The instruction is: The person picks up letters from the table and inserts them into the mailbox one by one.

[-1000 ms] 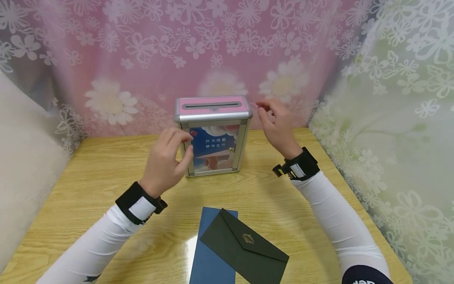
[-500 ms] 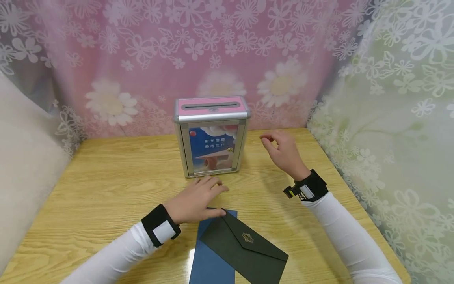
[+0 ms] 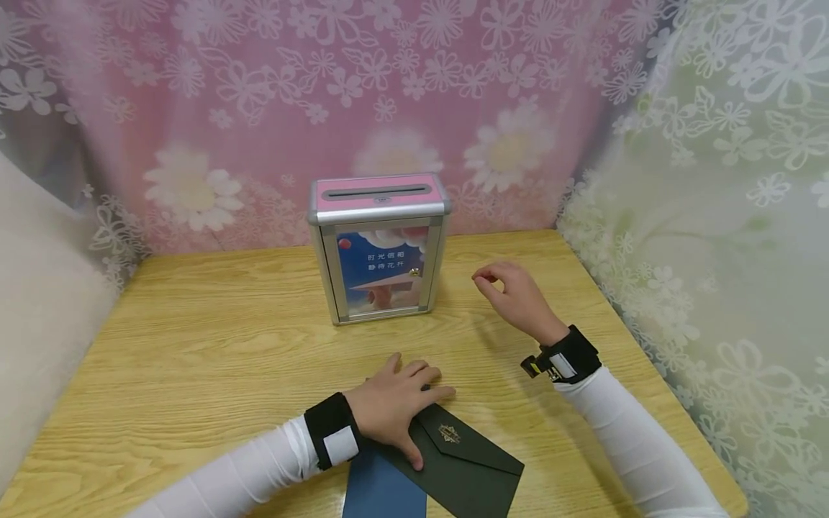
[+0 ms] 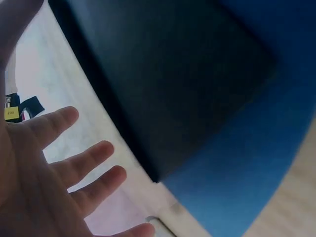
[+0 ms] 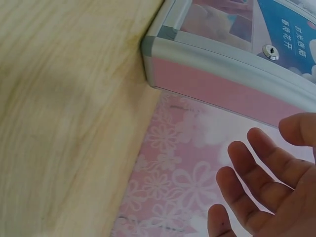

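My left hand (image 3: pixel 395 404) is spread over the upper end of a dark green envelope (image 3: pixel 473 460), fingers extended and thumb over its face. That envelope lies crosswise on a blue envelope (image 3: pixel 385 485). In the left wrist view the palm and parted fingers (image 4: pixel 94 195) show beside the dark green envelope (image 4: pixel 168 89), with the blue envelope (image 4: pixel 222 177) beyond it. My right hand (image 3: pixel 514 298) hovers over the table, loosely curled and holding nothing, to the right of a pink-and-silver mailbox (image 3: pixel 382 248). The right wrist view shows its bent fingers (image 5: pixel 247 185) near the mailbox's pink side (image 5: pixel 217 89).
The mailbox stands upright toward the back of the wooden table (image 3: pixel 214 345), its slot (image 3: pixel 377 192) on top and a small lock (image 3: pixel 414 272) on its front door. Flowered curtains (image 3: pixel 272 108) hang behind and beside the table.
My left hand has come down from beside the mailbox to the envelopes, its fingers spreading. My right hand has dropped lower from beside the mailbox's top. Both envelopes lie where they were.
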`<action>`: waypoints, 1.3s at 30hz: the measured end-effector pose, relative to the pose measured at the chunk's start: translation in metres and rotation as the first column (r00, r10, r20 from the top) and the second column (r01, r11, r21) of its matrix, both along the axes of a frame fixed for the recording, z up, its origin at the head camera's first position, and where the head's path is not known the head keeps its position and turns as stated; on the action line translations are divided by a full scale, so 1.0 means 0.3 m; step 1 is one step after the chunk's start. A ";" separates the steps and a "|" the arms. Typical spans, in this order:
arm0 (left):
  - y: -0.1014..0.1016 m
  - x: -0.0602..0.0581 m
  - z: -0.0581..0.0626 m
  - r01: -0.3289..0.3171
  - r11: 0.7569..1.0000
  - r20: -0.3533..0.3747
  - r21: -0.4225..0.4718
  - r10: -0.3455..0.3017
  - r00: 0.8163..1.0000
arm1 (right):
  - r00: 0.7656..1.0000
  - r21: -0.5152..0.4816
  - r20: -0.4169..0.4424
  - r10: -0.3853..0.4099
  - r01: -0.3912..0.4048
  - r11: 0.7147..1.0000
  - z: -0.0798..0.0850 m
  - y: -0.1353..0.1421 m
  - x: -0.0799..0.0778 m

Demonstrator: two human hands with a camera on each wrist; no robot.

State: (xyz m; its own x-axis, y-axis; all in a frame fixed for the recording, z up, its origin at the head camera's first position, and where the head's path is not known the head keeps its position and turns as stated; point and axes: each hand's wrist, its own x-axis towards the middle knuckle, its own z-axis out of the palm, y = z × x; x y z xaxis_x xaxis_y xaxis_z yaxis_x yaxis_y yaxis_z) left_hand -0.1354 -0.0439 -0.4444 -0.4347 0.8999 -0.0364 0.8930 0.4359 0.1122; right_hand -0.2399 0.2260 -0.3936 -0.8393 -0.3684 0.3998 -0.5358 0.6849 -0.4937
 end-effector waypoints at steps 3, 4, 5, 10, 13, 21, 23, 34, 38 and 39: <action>-0.003 0.003 -0.008 -0.004 1.000 0.001 -0.019 0.004 1.000 | 1.000 0.009 0.010 -0.005 0.004 1.000 -0.014 0.004 0.005; -0.003 0.003 -0.011 -0.008 1.000 0.003 -0.022 0.008 1.000 | 1.000 0.015 0.015 -0.006 0.005 1.000 -0.020 0.006 0.007; -0.003 0.002 -0.013 -0.013 1.000 0.007 -0.022 0.013 1.000 | 1.000 0.020 0.019 -0.004 0.004 1.000 -0.025 0.007 0.008; -0.003 -0.010 -0.019 -0.033 0.999 -0.002 -0.005 0.033 0.999 | 0.999 0.030 0.032 -0.004 0.003 1.000 -0.039 0.007 0.015; -0.005 -0.020 -0.013 -0.032 0.999 -0.017 0.005 0.032 0.999 | 0.999 0.028 0.031 -0.010 0.009 1.000 -0.038 0.004 0.014; 0.006 -0.032 0.001 -0.047 0.999 -0.019 -0.006 0.046 0.999 | 1.000 0.036 0.021 -0.010 0.009 0.999 -0.056 0.007 0.016; 0.011 -0.033 -0.004 -0.051 0.999 -0.013 -0.006 0.051 0.999 | 1.000 0.035 0.024 -0.012 0.011 0.999 -0.062 0.007 0.019; 0.014 -0.029 -0.003 -0.036 0.999 -0.007 0.024 0.037 0.999 | 0.998 0.024 0.046 -0.032 0.031 0.999 -0.068 -0.001 0.020; 0.016 -0.031 0.004 -0.031 0.999 -0.015 0.025 0.032 0.999 | 0.998 0.014 0.051 -0.028 0.028 1.000 -0.061 0.002 0.022; 0.017 -0.031 0.005 -0.026 0.999 -0.017 0.029 0.027 0.999 | 0.998 0.010 0.051 -0.027 0.027 1.000 -0.060 0.004 0.023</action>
State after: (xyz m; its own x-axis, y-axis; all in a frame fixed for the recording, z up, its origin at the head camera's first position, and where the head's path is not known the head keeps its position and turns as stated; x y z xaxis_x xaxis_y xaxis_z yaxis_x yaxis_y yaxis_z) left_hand -0.1448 -0.0388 -0.4430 -0.4587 0.8886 -0.0030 0.8831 0.4562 0.1091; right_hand -0.2331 0.2271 -0.4115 -0.8681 -0.3489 0.3531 -0.4915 0.7034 -0.5135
